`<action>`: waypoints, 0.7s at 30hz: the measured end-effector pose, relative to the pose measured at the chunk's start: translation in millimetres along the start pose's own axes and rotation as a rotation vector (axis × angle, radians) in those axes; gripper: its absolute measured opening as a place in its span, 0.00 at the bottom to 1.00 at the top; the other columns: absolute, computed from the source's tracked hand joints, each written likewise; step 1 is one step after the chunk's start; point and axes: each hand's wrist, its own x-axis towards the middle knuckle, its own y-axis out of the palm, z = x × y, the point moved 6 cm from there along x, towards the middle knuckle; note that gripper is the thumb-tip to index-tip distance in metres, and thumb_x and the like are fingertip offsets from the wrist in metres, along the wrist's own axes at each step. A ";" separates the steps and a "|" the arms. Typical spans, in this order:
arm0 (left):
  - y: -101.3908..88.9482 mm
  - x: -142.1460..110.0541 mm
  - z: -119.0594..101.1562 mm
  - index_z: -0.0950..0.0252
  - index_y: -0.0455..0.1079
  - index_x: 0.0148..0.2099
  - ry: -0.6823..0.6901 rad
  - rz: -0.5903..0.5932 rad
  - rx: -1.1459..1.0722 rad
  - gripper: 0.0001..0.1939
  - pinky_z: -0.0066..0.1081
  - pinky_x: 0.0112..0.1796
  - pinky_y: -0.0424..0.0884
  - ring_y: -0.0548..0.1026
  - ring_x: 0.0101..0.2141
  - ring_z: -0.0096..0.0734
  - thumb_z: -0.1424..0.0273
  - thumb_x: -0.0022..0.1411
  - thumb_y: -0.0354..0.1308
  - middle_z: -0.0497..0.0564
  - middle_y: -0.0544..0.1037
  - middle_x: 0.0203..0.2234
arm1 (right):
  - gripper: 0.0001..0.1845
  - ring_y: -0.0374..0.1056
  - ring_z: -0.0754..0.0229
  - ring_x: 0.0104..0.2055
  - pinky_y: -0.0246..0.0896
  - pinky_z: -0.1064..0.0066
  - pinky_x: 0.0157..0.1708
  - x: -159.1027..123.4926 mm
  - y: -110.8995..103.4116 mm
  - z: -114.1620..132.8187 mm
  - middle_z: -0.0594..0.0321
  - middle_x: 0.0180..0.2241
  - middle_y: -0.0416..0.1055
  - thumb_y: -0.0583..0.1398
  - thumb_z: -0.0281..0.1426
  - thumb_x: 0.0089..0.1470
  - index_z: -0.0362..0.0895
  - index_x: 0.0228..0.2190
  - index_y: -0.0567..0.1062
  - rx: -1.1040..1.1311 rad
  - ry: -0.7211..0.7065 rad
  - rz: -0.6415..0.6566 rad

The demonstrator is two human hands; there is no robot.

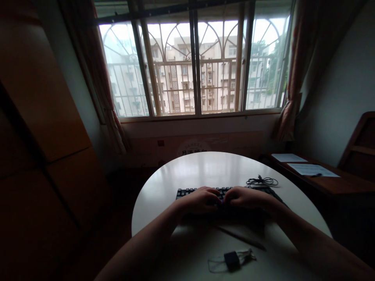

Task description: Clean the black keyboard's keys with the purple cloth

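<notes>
A black keyboard point(183, 192) lies across the white round table, its middle covered by my hands. Over its left half my left hand point(202, 198) bends its fingers inward toward the centre. My right hand point(241, 196) is curled close beside it, fingers pinched downward at the keys. A tiny bluish-purple spot point(222, 202) shows where the fingertips of both hands meet; it is too small and dark to name. Nearer to me lie a slim dark pointed tool point(241, 237) and a small black block with wire loops point(232, 260) at both ends.
A coiled black cable point(261, 180) lies behind the keyboard on the white table point(152, 195). To the right, a brown wooden desk point(351, 185) holds paper sheets point(312, 170) and a dark pen point(316, 175). Beyond stands a barred window point(196, 70); a wooden cabinet point(55, 117) rises at left.
</notes>
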 end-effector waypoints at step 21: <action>0.6 0.7 0.0 0.58 0.76 0.51 0.005 -0.006 -0.004 0.16 0.38 0.55 0.65 0.71 0.55 0.45 0.70 0.60 0.64 0.55 0.73 0.56 | 0.18 0.73 0.56 0.40 0.66 0.70 0.41 -0.6 -1.3 3.8 0.60 0.40 0.80 0.57 0.29 0.53 0.43 0.43 0.81 -0.020 -0.007 0.005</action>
